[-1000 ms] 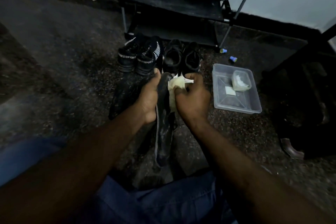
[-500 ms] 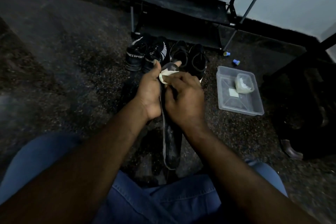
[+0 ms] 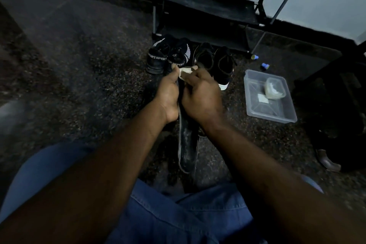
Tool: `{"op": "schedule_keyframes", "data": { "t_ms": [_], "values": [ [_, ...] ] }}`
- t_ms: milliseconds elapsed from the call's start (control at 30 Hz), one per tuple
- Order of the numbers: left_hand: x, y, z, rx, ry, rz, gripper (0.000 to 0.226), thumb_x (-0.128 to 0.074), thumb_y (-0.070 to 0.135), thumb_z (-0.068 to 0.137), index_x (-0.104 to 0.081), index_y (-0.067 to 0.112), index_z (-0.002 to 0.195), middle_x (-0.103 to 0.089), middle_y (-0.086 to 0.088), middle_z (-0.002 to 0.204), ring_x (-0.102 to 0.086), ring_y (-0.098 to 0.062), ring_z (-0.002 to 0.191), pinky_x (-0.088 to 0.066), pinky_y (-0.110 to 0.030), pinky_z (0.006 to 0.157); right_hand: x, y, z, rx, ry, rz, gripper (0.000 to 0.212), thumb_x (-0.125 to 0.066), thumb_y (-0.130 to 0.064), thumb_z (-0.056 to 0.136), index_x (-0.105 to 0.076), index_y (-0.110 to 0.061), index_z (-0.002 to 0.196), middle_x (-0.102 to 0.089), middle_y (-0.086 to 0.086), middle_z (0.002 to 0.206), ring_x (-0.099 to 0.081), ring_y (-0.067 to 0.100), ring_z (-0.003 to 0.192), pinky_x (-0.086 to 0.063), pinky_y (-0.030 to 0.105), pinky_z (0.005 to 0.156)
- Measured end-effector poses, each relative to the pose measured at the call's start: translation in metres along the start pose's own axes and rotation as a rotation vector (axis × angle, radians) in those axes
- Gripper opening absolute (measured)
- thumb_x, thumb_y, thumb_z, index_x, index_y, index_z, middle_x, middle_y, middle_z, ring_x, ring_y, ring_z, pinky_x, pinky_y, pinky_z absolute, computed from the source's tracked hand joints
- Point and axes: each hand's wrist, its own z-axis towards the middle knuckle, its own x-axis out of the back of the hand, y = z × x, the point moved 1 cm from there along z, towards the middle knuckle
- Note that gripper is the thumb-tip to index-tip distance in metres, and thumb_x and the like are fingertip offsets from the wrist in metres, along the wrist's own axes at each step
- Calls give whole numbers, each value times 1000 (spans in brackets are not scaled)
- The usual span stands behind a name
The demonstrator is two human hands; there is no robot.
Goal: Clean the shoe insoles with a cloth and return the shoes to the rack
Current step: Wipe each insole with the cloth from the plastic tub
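Note:
A long dark insole (image 3: 187,144) hangs upright in front of me, its lower end near my lap. My left hand (image 3: 168,95) grips its upper left edge. My right hand (image 3: 201,96) presses a small pale cloth (image 3: 185,71) against the insole's top end. Behind the hands, two pairs of black shoes stand on the floor: sport sneakers (image 3: 168,55) on the left and plain black shoes (image 3: 215,61) on the right. The black shoe rack (image 3: 208,6) stands against the wall behind them, its shelves bare.
A clear plastic tray (image 3: 255,109) with a small tub and a white square lies on the floor to the right. Two small blue caps (image 3: 264,65) lie near the rack's foot. Dark furniture (image 3: 336,105) fills the right side.
My right hand has slid the cloth up the insole to its top end. The view has shifted so the rack sits further right.

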Motion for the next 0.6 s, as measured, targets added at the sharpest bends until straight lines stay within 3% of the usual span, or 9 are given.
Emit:
{"op": "schedule_keyframes", "data": {
  "t_ms": [167,267,367,467,600],
  "values": [
    [4,-12,36,66,10,-31,74,-33,67,102,-61,11,141,-65,-16,138,-61,-31,129,-48,-44,109,-16,41,17,-60,-43,-31,38,-51,-16,88,-77,-10,115,-65,13,96,-65,32,82,-54,34,73],
    [1,-25,57,105,41,-38,73,-30,66,103,-62,12,139,-68,-16,133,-64,-30,124,-52,-41,103,-29,63,18,-88,-81,-64,36,-57,-13,86,-78,-10,115,-65,16,97,-65,34,82,-55,35,72],
    [-3,-43,79,115,105,-52,65,-30,60,107,-65,11,132,-75,-8,113,-69,-21,104,-56,-31,84,-43,83,11,-104,-150,-99,36,-59,-17,85,-78,-13,115,-67,18,102,-67,36,88,-53,33,75],
    [-5,-57,97,149,119,-17,68,-31,61,106,-62,10,139,-72,-12,117,-67,-26,109,-54,-35,93,-48,108,12,-97,-213,-106,40,-57,-20,85,-77,-16,119,-68,18,101,-68,38,88,-55,36,76],
    [-9,-73,120,213,55,-44,66,-27,61,106,-71,12,113,-78,-13,102,-76,-24,90,-54,-38,82,-54,145,18,-180,-201,-186,39,-60,-15,85,-75,-17,121,-66,19,101,-65,38,89,-48,37,74]
  ]
}}
